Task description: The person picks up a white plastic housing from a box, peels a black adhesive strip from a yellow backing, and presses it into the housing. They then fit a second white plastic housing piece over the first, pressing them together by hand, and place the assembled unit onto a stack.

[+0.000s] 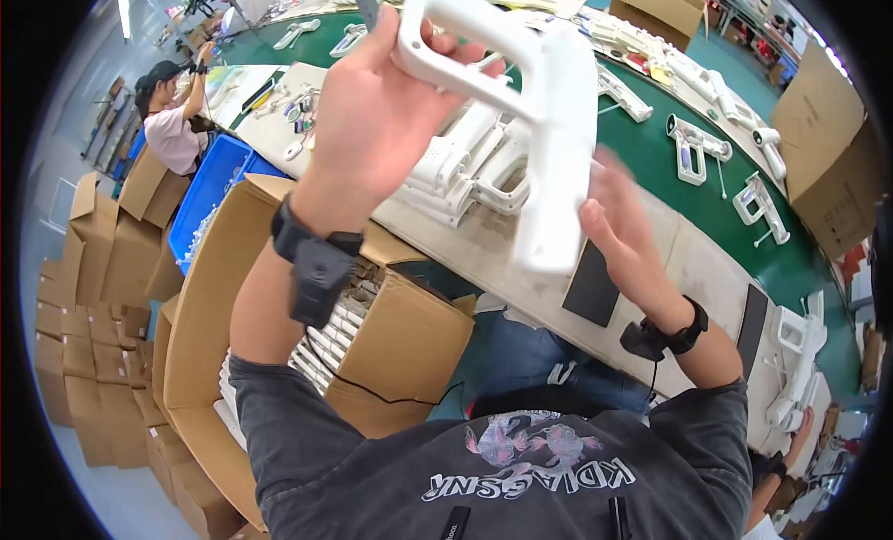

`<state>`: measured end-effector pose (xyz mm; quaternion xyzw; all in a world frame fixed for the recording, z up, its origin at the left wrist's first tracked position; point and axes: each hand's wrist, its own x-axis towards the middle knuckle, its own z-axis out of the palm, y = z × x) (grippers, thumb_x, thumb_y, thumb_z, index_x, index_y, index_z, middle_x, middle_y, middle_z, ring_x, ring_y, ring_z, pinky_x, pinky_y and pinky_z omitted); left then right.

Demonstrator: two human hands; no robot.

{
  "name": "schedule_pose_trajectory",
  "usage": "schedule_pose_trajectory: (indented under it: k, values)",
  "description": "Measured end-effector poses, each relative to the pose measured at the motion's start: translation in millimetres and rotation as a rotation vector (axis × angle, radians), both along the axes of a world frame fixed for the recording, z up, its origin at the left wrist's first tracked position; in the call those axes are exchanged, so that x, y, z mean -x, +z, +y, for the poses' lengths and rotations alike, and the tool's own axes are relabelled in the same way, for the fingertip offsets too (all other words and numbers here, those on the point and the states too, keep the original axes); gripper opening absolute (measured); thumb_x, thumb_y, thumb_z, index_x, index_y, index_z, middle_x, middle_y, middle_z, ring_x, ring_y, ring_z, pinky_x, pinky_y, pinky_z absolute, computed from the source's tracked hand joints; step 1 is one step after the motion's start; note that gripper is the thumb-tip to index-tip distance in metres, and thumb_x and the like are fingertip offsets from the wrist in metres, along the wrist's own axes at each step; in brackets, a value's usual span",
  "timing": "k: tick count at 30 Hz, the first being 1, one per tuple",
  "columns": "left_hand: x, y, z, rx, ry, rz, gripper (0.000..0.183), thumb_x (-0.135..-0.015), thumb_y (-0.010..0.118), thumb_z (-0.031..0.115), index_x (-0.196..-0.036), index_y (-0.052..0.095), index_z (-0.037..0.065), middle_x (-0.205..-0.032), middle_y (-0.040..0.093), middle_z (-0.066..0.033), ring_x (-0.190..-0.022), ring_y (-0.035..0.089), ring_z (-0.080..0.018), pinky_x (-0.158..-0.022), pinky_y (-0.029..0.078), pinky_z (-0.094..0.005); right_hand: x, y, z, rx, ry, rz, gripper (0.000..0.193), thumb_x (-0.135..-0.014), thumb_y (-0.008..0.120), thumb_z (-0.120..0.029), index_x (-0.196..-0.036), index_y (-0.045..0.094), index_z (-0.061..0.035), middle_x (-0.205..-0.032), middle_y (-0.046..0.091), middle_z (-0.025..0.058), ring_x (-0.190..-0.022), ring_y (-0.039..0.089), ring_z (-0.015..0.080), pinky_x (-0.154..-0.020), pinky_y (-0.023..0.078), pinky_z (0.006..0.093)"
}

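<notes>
A white plastic housing with a loop handle [565, 140] is lifted over the bench, its long body pointing toward me. My left hand [377, 121] is closed around the loop at its upper left, with fingers passing through the opening. Beside the lower part of the body is my right hand [619, 214], thumb and fingers apart, somewhat blurred; whether it touches the housing I cannot tell. Behind the held piece, a pile of similar white housings [456, 163] lies on the bench. Each wrist wears a black strapped device.
An open cardboard box [409, 340] of white parts stands at my left, near a blue bin [209, 200]. A green conveyor belt [651, 149] carries handled white units beyond the bench [484, 256]. A black pad [591, 289] lies near my right hand. Another person [172, 121] works at far left.
</notes>
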<state>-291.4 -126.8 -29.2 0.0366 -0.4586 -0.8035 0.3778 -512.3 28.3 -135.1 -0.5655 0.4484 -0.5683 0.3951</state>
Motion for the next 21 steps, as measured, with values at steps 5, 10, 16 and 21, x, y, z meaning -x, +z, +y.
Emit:
schedule_pose_trajectory:
  k: [5,10,16,21]
  values:
    - [48.9,-12.0,19.4,0.12,0.392,0.129,0.036,-0.109,0.047,0.032,-0.113,0.057,-0.002,-0.101,0.062,-0.0072,-0.102,0.06,-0.0195,-0.104,0.046,-0.0412,13.1,7.2,-25.3,-0.316,0.111,-0.147,0.063,-0.097,0.07,-0.024,-0.145,0.041,0.0039,-0.132,0.058,0.0125,-0.113,0.061,0.0168,-0.094,0.051,0.0314]
    - [31.6,-52.5,38.8,0.42,0.461,-0.366,0.031,-0.106,0.055,0.023,-0.125,0.058,-0.001,-0.12,0.063,-0.0077,-0.114,0.058,-0.0179,-0.103,0.044,-0.0367,78.3,-17.7,-65.5,-0.038,-0.139,0.326,0.067,-0.09,0.078,-0.018,-0.143,0.046,0.0073,-0.129,0.062,0.0137,-0.115,0.062,0.0185,-0.101,0.049,0.0319]
    - [-71.7,-70.1,39.3,0.696,0.295,-0.992,0.03,-0.098,0.065,0.017,-0.125,0.065,0.003,-0.125,0.061,-0.0127,-0.116,0.061,-0.0213,-0.096,0.052,-0.033,146.6,-60.9,-73.0,0.055,-0.259,0.922,0.065,-0.086,0.077,-0.014,-0.141,0.05,0.0049,-0.136,0.06,0.0218,-0.126,0.059,0.0307,-0.109,0.044,0.038]
    - [-103.7,-69.9,73.4,0.653,0.222,-1.118,0.031,-0.098,0.065,0.013,-0.127,0.064,0.003,-0.131,0.058,-0.0128,-0.119,0.06,-0.0222,-0.097,0.052,-0.0342,141.0,-104.8,-97.1,-0.041,-0.272,0.987,0.065,-0.084,0.078,-0.025,-0.137,0.054,0.0046,-0.13,0.062,0.0242,-0.118,0.061,0.0387,-0.101,0.048,0.041]
